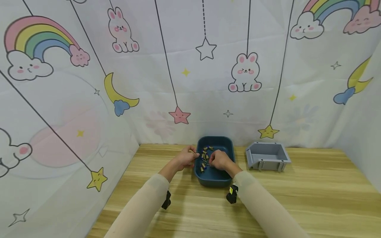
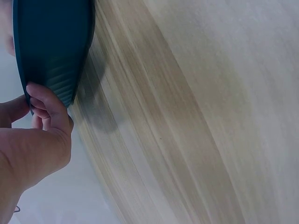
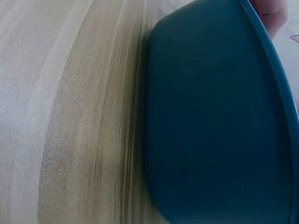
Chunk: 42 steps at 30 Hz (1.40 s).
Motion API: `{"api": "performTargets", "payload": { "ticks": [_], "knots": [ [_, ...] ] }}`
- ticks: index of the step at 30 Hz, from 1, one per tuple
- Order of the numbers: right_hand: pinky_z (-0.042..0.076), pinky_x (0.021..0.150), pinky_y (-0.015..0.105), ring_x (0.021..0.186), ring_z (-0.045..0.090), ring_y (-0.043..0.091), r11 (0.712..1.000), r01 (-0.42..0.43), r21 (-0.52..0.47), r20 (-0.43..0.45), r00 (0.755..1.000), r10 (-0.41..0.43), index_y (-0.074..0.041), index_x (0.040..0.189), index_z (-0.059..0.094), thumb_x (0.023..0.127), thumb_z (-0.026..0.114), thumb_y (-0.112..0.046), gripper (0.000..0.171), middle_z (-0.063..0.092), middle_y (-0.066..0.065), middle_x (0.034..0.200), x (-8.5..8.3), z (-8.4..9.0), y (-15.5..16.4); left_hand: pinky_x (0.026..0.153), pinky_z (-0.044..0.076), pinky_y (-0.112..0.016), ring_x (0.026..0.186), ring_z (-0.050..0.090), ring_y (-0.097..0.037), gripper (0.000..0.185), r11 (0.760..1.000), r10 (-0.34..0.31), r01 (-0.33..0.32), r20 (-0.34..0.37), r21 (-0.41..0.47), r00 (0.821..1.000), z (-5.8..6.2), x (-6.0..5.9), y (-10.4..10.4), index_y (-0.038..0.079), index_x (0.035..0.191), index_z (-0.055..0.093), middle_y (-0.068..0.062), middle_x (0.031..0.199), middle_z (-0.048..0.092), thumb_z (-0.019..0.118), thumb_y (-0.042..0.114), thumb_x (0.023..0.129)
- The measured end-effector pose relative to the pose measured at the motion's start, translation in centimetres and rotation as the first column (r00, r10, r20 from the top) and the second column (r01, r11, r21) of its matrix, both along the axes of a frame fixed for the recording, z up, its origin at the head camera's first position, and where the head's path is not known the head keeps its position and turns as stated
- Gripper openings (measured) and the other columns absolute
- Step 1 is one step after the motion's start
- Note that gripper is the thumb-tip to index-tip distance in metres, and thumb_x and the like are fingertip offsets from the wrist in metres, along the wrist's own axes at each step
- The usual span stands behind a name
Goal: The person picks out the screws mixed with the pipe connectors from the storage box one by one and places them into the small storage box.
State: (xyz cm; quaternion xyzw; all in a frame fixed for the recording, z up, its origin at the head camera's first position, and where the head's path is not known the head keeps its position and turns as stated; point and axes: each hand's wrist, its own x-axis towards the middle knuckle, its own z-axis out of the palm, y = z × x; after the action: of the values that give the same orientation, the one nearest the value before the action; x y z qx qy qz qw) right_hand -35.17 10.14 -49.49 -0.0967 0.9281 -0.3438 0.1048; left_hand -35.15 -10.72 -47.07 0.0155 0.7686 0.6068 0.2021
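Observation:
A dark blue plastic basin (image 1: 214, 181) stands on the wooden table by the back wall. Small brass-coloured pieces with blue ends (image 1: 204, 158), like pipe fittings, lie scattered mostly along its left half. My left hand (image 1: 186, 157) grips the basin's left rim; in the left wrist view its curled fingers (image 2: 49, 105) lie against the outer wall. Over the right side of the basin, my right hand (image 1: 221, 160) reaches in with bent fingers down at the pieces. Whether it pinches one is hidden. The right wrist view shows mainly the basin's outer wall (image 3: 215, 116).
A grey open-front storage bin (image 1: 268, 158) stands right of the basin. The wood-grain table (image 1: 312, 191) extends to both sides and toward me. A white printed cloth (image 1: 208, 82) hangs behind and at the sides. Black wrist cameras (image 1: 232, 194) hang under my sleeves.

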Motion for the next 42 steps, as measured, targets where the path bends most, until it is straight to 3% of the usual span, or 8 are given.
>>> {"api": "performTargets", "payload": {
  "ticks": [8, 22, 32, 42],
  "knots": [
    [0.052, 0.073, 0.034, 0.079, 0.062, 0.019, 1.000, -0.018, 0.020, 0.007, 1.000, 0.018, -0.010, 0.088, 0.077, 0.096, 0.070, -0.001, 0.013, 0.072, 0.001, 0.092, -0.02, 0.18, -0.05, 0.077, 0.051, -0.041, 0.087, 0.059, -0.020, 0.013, 1.000, 0.003, -0.003, -0.009, -0.010, 1.000, 0.14, 0.09, 0.05, 0.011, 0.113, 0.047, -0.020, 0.118, 0.061, 0.059, 0.014, 0.109],
    [0.052, 0.074, 0.033, 0.079, 0.061, 0.019, 0.999, -0.030, 0.015, 0.011, 0.999, 0.030, -0.009, 0.090, 0.076, 0.098, 0.070, -0.005, 0.011, 0.070, 0.002, 0.092, 0.07, 0.13, 0.04, 0.079, 0.050, -0.045, 0.080, 0.056, -0.019, 0.019, 1.000, 0.001, -0.001, -0.006, -0.020, 1.000, 0.04, 0.11, -0.04, 0.006, 0.121, 0.046, -0.014, 0.102, 0.059, 0.058, 0.015, 0.110],
    [0.052, 0.074, 0.033, 0.079, 0.061, 0.018, 1.000, -0.024, 0.013, 0.004, 1.000, 0.024, -0.007, 0.092, 0.077, 0.098, 0.070, -0.005, 0.009, 0.070, 0.002, 0.091, 0.06, 0.20, -0.01, 0.073, 0.050, -0.039, 0.076, 0.057, -0.017, 0.024, 1.000, -0.005, 0.005, -0.002, -0.020, 1.000, 0.14, 0.08, 0.02, 0.003, 0.127, 0.044, -0.012, 0.098, 0.061, 0.058, 0.014, 0.109],
    [0.051, 0.072, 0.033, 0.077, 0.061, 0.018, 1.000, -0.023, -0.017, -0.005, 1.000, 0.023, -0.007, 0.093, 0.078, 0.097, 0.069, -0.005, 0.010, 0.070, 0.002, 0.090, 0.12, 0.30, 0.16, 0.071, 0.051, -0.036, 0.084, 0.059, -0.020, 0.023, 1.000, -0.009, 0.009, 0.006, -0.022, 1.000, 0.04, -0.12, 0.04, 0.004, 0.126, 0.045, -0.014, 0.107, 0.061, 0.058, 0.014, 0.109]
  ]
}}
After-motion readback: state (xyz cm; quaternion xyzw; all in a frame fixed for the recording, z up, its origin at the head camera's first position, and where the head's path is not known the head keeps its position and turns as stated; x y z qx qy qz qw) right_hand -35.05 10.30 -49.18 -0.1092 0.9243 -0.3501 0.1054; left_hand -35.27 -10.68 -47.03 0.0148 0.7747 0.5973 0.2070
